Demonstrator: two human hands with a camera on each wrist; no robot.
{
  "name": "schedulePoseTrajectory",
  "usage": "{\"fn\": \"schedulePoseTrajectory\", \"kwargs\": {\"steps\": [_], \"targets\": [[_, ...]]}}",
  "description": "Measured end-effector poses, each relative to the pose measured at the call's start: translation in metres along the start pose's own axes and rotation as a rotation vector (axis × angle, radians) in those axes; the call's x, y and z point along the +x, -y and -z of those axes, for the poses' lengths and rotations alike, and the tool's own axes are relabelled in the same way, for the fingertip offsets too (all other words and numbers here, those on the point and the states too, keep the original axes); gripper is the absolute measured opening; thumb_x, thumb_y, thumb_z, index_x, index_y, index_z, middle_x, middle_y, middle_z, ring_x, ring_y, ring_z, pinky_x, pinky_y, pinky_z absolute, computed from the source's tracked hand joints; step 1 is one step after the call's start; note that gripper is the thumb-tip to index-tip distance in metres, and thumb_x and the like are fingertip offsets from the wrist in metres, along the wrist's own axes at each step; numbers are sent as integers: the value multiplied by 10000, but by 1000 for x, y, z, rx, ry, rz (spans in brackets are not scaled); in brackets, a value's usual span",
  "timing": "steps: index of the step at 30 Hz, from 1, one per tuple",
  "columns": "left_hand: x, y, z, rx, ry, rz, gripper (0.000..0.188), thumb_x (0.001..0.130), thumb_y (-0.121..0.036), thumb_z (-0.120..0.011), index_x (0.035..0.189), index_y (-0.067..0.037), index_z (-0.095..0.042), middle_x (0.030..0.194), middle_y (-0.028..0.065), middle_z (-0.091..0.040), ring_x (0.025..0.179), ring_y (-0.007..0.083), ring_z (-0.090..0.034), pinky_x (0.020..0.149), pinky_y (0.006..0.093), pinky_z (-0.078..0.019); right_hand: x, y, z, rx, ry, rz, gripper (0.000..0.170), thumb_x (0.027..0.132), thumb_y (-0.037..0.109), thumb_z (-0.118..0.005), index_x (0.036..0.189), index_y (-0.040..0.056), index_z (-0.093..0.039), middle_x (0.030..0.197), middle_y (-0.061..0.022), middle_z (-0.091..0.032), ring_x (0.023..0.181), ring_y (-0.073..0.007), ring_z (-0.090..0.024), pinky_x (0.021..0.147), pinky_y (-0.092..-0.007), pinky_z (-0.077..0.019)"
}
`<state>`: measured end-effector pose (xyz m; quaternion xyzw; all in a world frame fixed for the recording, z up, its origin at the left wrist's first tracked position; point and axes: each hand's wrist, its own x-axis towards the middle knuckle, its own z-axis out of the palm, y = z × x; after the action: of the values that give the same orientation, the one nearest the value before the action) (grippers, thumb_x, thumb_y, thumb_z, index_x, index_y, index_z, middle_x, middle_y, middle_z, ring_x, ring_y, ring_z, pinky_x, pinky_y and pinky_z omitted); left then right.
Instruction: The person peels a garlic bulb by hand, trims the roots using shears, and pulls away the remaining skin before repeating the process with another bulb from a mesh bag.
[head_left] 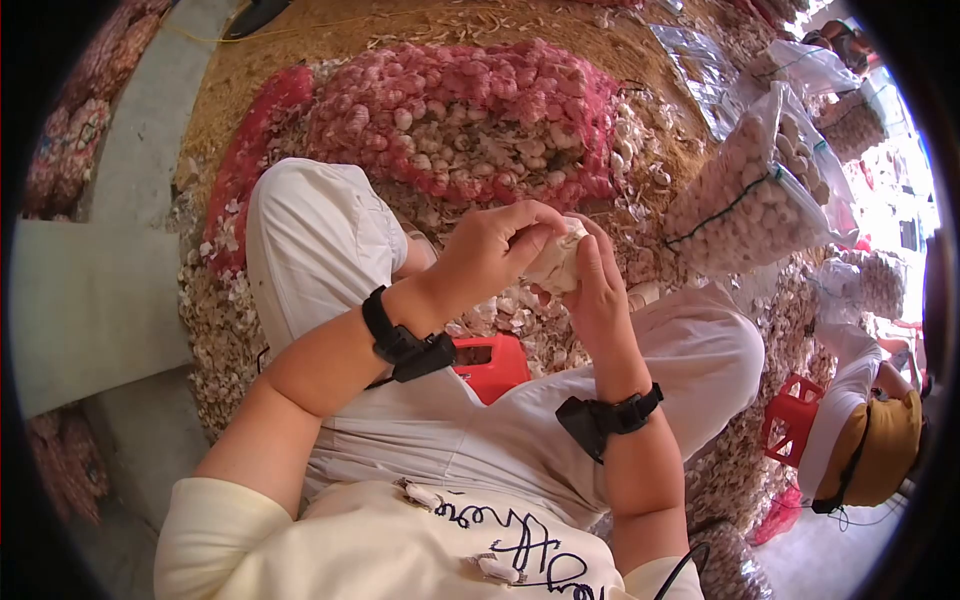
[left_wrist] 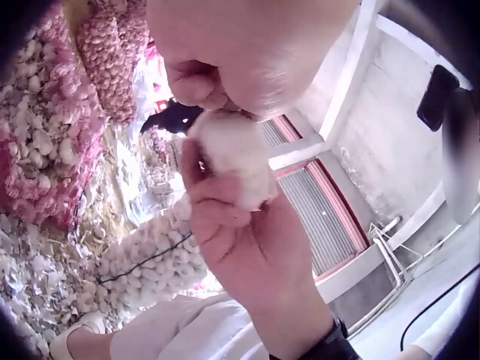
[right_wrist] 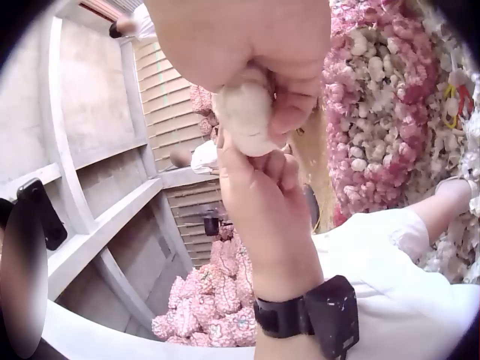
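The shirt (head_left: 340, 550) I see on the wearer is cream, with loose short sleeves (head_left: 225, 525) and dark cursive lettering (head_left: 540, 555) across the front, worn with baggy, creased off-white trousers (head_left: 430, 430). The hands (head_left: 490, 245) are bare, and each wrist wears a black band (head_left: 377, 318) carrying a boxy black housing (head_left: 425, 358); I notice pale specks on the one in the right wrist view. I also make out a thin black cable (head_left: 683, 566) curving by the right sleeve.
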<state>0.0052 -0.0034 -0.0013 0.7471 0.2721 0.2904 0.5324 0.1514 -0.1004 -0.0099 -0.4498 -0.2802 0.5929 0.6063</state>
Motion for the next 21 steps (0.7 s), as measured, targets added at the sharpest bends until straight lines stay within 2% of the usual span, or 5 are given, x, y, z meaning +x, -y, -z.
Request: {"fn": "schedulePoseTrajectory", "kwargs": {"steps": [4, 6, 9, 15, 21], "targets": [[-2, -10, 3, 127, 36, 188, 421, 874, -302, -671, 1210, -90, -533, 964, 88, -667, 866, 207, -650, 770, 320, -501, 3, 1, -4, -45, -65, 73, 424, 1030, 330, -355, 1335, 36, -368, 1159, -85, -521, 1003, -145, -555, 798, -272, -504], [1, -6, 3, 341, -54, -175, 525, 851, -360, -684, 1258, -94, -486, 990, 128, -662, 868, 271, -659, 758, 346, -508, 3, 7, -8, -169, -149, 124, 430, 1028, 325, -366, 1338, 27, -361, 1174, -93, -518, 1017, -150, -543, 851, -267, -474], [-2, -17, 6, 394, 91, -1, 617, 833, -409, -686, 1302, -92, -440, 1053, 172, -643, 915, 329, -648, 760, 370, -511, 5, 1, -3, -272, -129, 197, 452, 1024, 335, -380, 1343, 17, -351, 1186, -105, -517, 1028, -155, -532, 878, -270, -453], [-5, 4, -2, 305, 0, -161, 587, 880, -366, -642, 1343, -87, -415, 1102, 198, -625, 977, 335, -636, 797, 377, -506, 0, 8, -8, -254, -122, 186, 457, 1023, 341, -379, 1340, 13, -362, 1172, -99, -526, 1037, -142, -517, 866, -267, -448], [-4, 6, -1, 200, 0, -144, 460, 945, -294, -553, 1339, -86, -438, 1109, 188, -626, 1000, 299, -642, 821, 358, -497, 0, 2, -2, -214, -114, 209, 452, 1021, 342, -384, 1339, 22, -370, 1161, -86, -527, 1029, -130, -511, 863, -259, -439]]}}
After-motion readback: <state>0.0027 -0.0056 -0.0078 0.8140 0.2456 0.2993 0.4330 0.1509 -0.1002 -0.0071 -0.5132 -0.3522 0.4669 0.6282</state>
